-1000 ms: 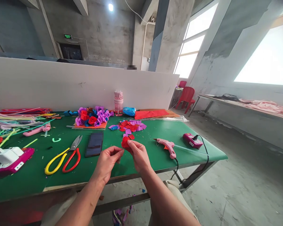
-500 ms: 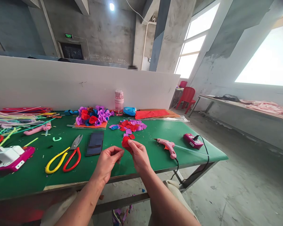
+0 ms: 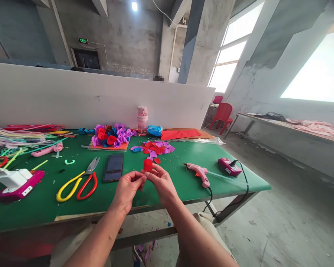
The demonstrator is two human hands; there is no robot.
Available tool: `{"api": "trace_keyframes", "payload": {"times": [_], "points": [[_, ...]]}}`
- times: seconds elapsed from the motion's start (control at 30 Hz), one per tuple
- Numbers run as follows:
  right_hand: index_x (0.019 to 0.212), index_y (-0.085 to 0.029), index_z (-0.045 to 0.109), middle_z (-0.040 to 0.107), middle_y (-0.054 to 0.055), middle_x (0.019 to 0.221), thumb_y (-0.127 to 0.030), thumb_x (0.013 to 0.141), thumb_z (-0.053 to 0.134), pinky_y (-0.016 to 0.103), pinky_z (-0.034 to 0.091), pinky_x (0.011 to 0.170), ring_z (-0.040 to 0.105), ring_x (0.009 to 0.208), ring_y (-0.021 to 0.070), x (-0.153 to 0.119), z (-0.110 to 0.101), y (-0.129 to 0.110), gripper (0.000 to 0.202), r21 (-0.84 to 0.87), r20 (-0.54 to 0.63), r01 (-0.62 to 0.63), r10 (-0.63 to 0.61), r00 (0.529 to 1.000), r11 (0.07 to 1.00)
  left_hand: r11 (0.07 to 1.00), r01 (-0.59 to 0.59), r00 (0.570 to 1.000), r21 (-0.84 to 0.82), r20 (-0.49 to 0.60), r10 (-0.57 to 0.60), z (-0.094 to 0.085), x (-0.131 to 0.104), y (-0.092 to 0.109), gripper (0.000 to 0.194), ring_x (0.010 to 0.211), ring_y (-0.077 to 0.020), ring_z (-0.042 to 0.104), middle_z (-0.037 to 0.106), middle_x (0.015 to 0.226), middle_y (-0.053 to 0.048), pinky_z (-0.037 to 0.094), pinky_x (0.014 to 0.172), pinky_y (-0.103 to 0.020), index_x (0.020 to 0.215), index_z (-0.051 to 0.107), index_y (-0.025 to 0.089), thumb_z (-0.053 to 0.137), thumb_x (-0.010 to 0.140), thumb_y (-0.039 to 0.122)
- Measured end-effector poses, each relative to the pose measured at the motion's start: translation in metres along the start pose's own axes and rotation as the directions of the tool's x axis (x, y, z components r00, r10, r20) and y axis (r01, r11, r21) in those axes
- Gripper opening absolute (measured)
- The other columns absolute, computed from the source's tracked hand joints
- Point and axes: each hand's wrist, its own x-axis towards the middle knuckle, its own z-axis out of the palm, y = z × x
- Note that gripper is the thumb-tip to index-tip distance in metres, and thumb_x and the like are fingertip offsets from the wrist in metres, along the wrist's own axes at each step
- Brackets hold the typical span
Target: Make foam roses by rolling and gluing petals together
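Note:
A small red petal piece (image 3: 148,165) stands upright between my hands, over the front edge of the green table (image 3: 172,189). My right hand (image 3: 160,181) pinches it at its lower part. My left hand (image 3: 128,187) is closed, its thumb and finger pressed together against the base of the piece; what they hold there is too small to make out. Beyond my hands lies a pile of red and purple petals (image 3: 158,147). Finished-looking paper flowers (image 3: 111,136) in purple, red and blue sit behind to the left.
Scissors (image 3: 90,168) and a phone (image 3: 113,167) lie left of my hands. A pink glue gun (image 3: 202,173) with its cable is on the right, near a power strip (image 3: 229,167). A pink bottle (image 3: 142,120) stands at the back; pipe cleaners (image 3: 19,137) lie far left.
My left hand has come up against my right hand, and their fingertips now meet. The red piece has turned more upright. The view has shifted slightly.

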Motion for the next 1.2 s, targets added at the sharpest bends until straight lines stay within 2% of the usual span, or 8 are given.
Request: {"api": "trace_keyframes", "payload": {"times": [0.1, 0.2, 0.33, 0.43, 0.5, 0.67, 0.97, 1.2], "points": [[0.094, -0.02, 0.068, 0.073, 0.001, 0.078, -0.025, 0.06, 0.078, 0.028, 0.045, 0.077, 0.064, 0.074, 0.0144, 0.001, -0.001, 0.004, 0.036, -0.002, 0.002, 0.01, -0.01, 1.0, 1.0, 1.0, -0.012, 1.0, -0.006, -0.019, 0.011, 0.003, -0.001, -0.002, 0.029, 0.053, -0.0083, 0.041, 0.055, 0.055, 0.002, 0.035, 0.05, -0.02, 0.062, 0.065, 0.014, 0.078, 0.055, 0.039], [0.089, -0.018, 0.069, 0.072, 0.001, 0.074, -0.026, 0.06, 0.079, 0.028, 0.045, 0.077, 0.064, 0.073, 0.0148, 0.002, -0.002, 0.005, 0.032, -0.015, -0.031, 0.016, -0.016, 0.999, 1.0, 1.0, -0.013, 1.0, -0.002, 0.002, 0.013, 0.003, -0.002, -0.002, 0.03, 0.052, -0.008, 0.04, 0.052, 0.054, 0.003, 0.034, 0.049, -0.02, 0.061, 0.065, 0.014, 0.078, 0.056, 0.04], [0.086, -0.018, 0.067, 0.071, 0.0, 0.07, -0.028, 0.059, 0.079, 0.028, 0.045, 0.078, 0.065, 0.072, 0.0149, 0.002, -0.002, 0.001, 0.031, -0.035, -0.087, 0.027, -0.03, 0.996, 0.999, 0.998, 0.048, 0.995, 0.045, 0.088, -0.052, -0.01, 0.002, 0.007, 0.034, 0.063, -0.0121, 0.05, 0.06, 0.068, 0.0, 0.04, 0.055, -0.022, 0.079, 0.07, 0.016, 0.08, 0.056, 0.039], [0.093, -0.018, 0.064, 0.071, 0.001, 0.07, -0.03, 0.055, 0.082, 0.029, 0.046, 0.077, 0.065, 0.067, 0.0144, -0.001, 0.0, -0.004, 0.043, -0.009, -0.095, -0.042, 0.041, 0.995, 0.999, 0.998, 0.011, 1.0, 0.058, -0.01, -0.01, -0.025, 0.009, 0.013, 0.035, 0.07, -0.0141, 0.053, 0.065, 0.079, -0.004, 0.042, 0.059, -0.023, 0.082, 0.071, 0.016, 0.078, 0.058, 0.042], [0.097, -0.017, 0.06, 0.072, 0.001, 0.07, -0.03, 0.054, 0.083, 0.03, 0.047, 0.075, 0.064, 0.062, 0.0134, -0.004, 0.002, -0.006, 0.05, 0.006, -0.059, -0.104, 0.104, 0.993, 0.995, 0.998, -0.015, 1.0, 0.068, -0.005, 0.015, -0.031, 0.013, 0.014, 0.034, 0.07, -0.014, 0.053, 0.067, 0.079, -0.006, 0.041, 0.061, -0.022, 0.078, 0.073, 0.015, 0.077, 0.06, 0.043], [0.095, -0.016, 0.057, 0.07, 0.001, 0.066, -0.029, 0.054, 0.084, 0.028, 0.048, 0.074, 0.064, 0.06, 0.0121, -0.01, 0.007, -0.007, 0.051, 0.021, 0.028, -0.144, 0.143, 0.989, 0.989, 0.999, 0.003, 0.988, 0.038, 0.156, -0.009, -0.029, 0.013, 0.01, 0.029, 0.066, -0.0138, 0.053, 0.068, 0.071, -0.007, 0.039, 0.061, -0.024, 0.075, 0.075, 0.015, 0.077, 0.062, 0.04], [0.094, -0.016, 0.056, 0.069, -0.001, 0.066, -0.026, 0.054, 0.084, 0.027, 0.047, 0.072, 0.063, 0.059, 0.0109, -0.011, 0.005, -0.008, 0.049, 0.019, 0.03, -0.174, 0.173, 0.984, 0.985, 0.995, 0.077, 0.982, -0.065, 0.179, -0.065, -0.029, 0.013, 0.007, 0.024, 0.062, -0.0118, 0.053, 0.067, 0.066, -0.005, 0.041, 0.062, -0.024, 0.069, 0.073, 0.014, 0.079, 0.061, 0.036], [0.096, -0.015, 0.059, 0.072, 0.002, 0.074, -0.024, 0.056, 0.084, 0.026, 0.048, 0.07, 0.064, 0.059, 0.0102, -0.009, -0.002, -0.001, 0.048, 0.128, 0.173, -0.286, 0.262, 0.949, 0.95, 0.967, 0.152, 0.97, -0.205, 0.219, -0.106, -0.024, 0.01, 0.009, 0.024, 0.055, -0.0096, 0.052, 0.062, 0.055, -0.001, 0.042, 0.058, -0.022, 0.063, 0.07, 0.013, 0.083, 0.056, 0.033]]}}
